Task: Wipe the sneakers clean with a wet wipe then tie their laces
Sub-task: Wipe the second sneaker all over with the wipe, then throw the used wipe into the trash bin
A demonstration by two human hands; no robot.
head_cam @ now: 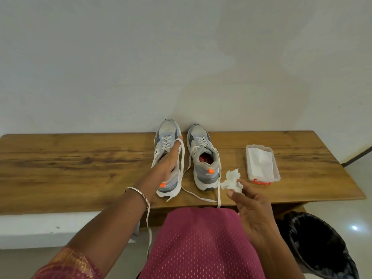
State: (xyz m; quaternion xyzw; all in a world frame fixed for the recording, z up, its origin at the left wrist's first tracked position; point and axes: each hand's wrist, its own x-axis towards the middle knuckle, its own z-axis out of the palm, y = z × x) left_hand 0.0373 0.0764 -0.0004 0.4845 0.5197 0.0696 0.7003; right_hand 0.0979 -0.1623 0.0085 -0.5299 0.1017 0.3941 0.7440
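Two grey and white sneakers stand toes to the wall on the wooden bench (80,158). My left hand (168,160) lies over the opening of the left sneaker (166,133), fingers stretched toward its tongue with a lace over them. The right sneaker (203,156) stands free beside it, its white laces (198,196) loose and trailing over the bench's front edge. My right hand (249,206) pinches a crumpled white wet wipe (231,180) just right of that sneaker's heel.
A clear plastic box of wipes (261,162) with a red clasp sits on the bench to the right. A bin with a black liner (322,246) stands on the floor at lower right. My pink dotted garment (197,244) fills the lower middle. The wall is right behind the bench.
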